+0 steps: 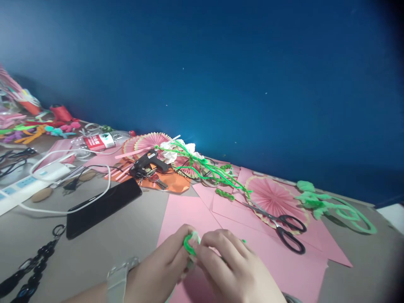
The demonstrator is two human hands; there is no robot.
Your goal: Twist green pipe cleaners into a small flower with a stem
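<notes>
Between my fingertips is a bright green pipe cleaner (pixel 188 244), curled into a small bend. My left hand (pixel 164 265) pinches it from the left, a pale band round that wrist. From the right, my right hand (pixel 232 265) closes on the same pipe cleaner with bent fingers. Something whitish shows beside the bend, too small to name. Both hands are above pink paper sheets (pixel 252 235). Black-handled scissors (pixel 280 225) lie on the paper to the right. Behind the hands, loose green pipe cleaners (pixel 217 172) stretch across the paper.
A black glue gun (pixel 148 163) and keys (pixel 158 181) rest on orange paper. To the left are a black phone (pixel 104 206), a white power strip (pixel 28 187) and a plastic bottle (pixel 105 141). Pink paper fans (pixel 271 195) lie along the blue wall (pixel 221 84).
</notes>
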